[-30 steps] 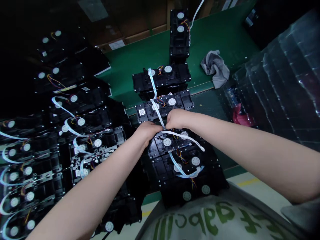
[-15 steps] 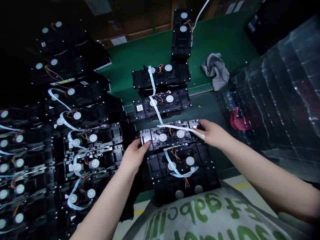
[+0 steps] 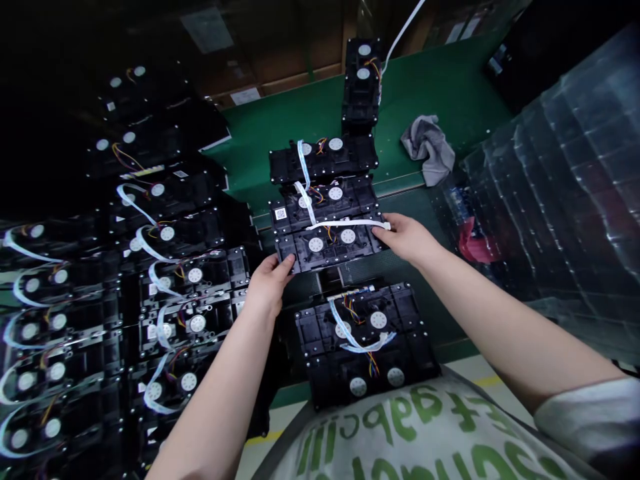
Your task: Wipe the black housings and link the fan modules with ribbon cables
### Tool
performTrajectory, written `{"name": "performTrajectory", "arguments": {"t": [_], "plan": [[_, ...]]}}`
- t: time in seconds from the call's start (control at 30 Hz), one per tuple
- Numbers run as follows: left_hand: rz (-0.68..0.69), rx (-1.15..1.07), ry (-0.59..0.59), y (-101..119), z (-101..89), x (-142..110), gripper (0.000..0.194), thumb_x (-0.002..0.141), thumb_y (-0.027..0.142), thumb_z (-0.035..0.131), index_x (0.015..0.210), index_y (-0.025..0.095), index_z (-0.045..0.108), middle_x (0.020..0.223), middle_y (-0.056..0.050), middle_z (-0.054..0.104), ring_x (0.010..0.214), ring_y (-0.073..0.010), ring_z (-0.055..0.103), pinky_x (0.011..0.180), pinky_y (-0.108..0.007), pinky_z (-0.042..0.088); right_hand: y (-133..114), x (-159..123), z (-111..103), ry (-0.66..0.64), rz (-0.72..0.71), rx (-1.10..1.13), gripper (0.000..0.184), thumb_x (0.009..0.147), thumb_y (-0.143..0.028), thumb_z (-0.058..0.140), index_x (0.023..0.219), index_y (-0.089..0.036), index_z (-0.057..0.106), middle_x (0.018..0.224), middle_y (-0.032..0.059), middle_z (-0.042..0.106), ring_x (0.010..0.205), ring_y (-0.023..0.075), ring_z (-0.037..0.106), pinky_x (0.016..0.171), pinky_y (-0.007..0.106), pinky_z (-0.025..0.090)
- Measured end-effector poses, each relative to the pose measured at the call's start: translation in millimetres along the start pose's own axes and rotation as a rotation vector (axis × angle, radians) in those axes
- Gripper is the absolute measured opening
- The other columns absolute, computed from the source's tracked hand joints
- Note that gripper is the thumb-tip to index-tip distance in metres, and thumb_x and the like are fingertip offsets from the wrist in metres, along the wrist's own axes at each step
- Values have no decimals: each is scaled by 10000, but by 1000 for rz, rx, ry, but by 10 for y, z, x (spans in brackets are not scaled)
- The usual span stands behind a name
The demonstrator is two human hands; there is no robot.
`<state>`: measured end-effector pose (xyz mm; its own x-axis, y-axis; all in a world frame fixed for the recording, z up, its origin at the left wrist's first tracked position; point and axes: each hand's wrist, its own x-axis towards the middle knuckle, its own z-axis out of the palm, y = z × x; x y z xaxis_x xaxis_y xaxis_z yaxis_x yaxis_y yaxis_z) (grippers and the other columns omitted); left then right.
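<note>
Between my hands is a black plastic module (image 3: 367,248) with two white round discs and a white ribbon cable (image 3: 345,223) lying across its top. My left hand (image 3: 267,280) grips its left end, thumb on top. At the right end my right hand (image 3: 405,237) holds it, fingers close to the cable's tip. Directly behind, against the held one, sits another black module with a QR label (image 3: 281,214). Nearer my body lie more black modules (image 3: 413,320) with a blue-white ribbon cable (image 3: 340,320) curled over them.
Rows of similar modules (image 3: 200,307) fill the left side. One module (image 3: 361,97) stands lengthwise at the back on the green table (image 3: 300,110). To the right are a grey cloth (image 3: 429,147) and stacked clear plastic trays (image 3: 565,167).
Both hands have pushed the held module away from my body, up to the one behind. A gap now shows between it and the nearer modules. The view has shifted slightly.
</note>
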<state>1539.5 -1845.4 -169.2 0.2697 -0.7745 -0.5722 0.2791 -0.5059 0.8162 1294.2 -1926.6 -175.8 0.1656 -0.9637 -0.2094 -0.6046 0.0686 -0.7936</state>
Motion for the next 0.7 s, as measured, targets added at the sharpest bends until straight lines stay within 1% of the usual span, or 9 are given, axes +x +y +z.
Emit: {"name": "performTrajectory", "arguments": {"t": [0.07, 0.13, 0.17, 0.23, 0.3, 0.37, 0.47, 0.6, 0.7], "plan": [[31, 89, 39, -31, -31, -10, 379, 630, 360, 646, 925, 139, 556, 886, -49, 596, 798, -136, 556, 728, -282, 446, -111, -103, -63, 194, -44, -90, 301, 698, -275, 518, 977, -174, 572, 912, 67, 621, 783, 185, 569, 725, 340, 448], [143, 237, 153, -50, -72, -53, 444, 634, 379, 640, 988, 141, 518, 945, -66, 568, 833, -142, 545, 760, -289, 436, -248, -211, -127, 348, -47, -53, 252, 719, -279, 492, 937, -180, 567, 884, 60, 617, 753, 165, 569, 696, 318, 449], [235, 320, 226, -48, -88, -92, 459, 637, 384, 636, 1004, 142, 503, 961, -70, 554, 841, -141, 539, 767, -284, 432, -320, -253, -151, 334, 0, 36, 227, 738, -297, 467, 909, -184, 567, 834, 50, 622, 696, 149, 572, 639, 295, 452], [414, 476, 308, -11, -93, -211, 415, 657, 387, 619, 978, 148, 507, 915, -57, 548, 801, -133, 532, 738, -261, 430, -462, -306, -175, 149, 181, 291, 214, 754, -333, 454, 859, -183, 564, 720, 32, 626, 552, 119, 555, 485, 241, 415], [495, 566, 221, 64, -49, -375, 302, 696, 385, 581, 896, 161, 543, 822, -29, 563, 724, -121, 526, 676, -239, 425, -600, -339, -161, -14, 336, 518, 191, 714, -321, 522, 822, -169, 561, 666, 26, 624, 487, 99, 535, 404, 203, 364], [466, 568, 23, 154, 45, -546, 222, 727, 370, 553, 819, 169, 578, 760, -12, 583, 684, -111, 524, 649, -224, 417, -728, -394, -112, -63, 344, 661, 177, 653, -253, 595, 798, -159, 560, 653, 13, 621, 512, 90, 546, 417, 187, 380], [353, 401, -212, 254, 228, -726, 201, 738, 349, 552, 814, 174, 616, 800, -16, 615, 707, -106, 535, 667, -216, 421, -876, -549, 17, -131, 207, 711, 214, 601, -206, 637, 800, -165, 569, 656, -12, 618, 576, 88, 571, 495, 197, 442], [183, 118, -244, 261, 402, -766, 229, 695, 328, 606, 847, 159, 634, 770, -23, 624, 654, -100, 529, 642, -225, 429, -930, -765, 216, -277, 44, 632, 199, 643, -200, 595, 838, -181, 565, 752, -5, 637, 689, 103, 600, 667, 262, 498], [86, -12, -239, 205, 435, -732, 192, 638, 276, 660, 774, 144, 637, 735, -22, 626, 640, -100, 532, 649, -233, 429, -905, -851, 285, -250, -126, 363, 184, 696, -192, 545, 880, -199, 555, 814, 1, 641, 758, 113, 601, 735, 286, 488]]}}
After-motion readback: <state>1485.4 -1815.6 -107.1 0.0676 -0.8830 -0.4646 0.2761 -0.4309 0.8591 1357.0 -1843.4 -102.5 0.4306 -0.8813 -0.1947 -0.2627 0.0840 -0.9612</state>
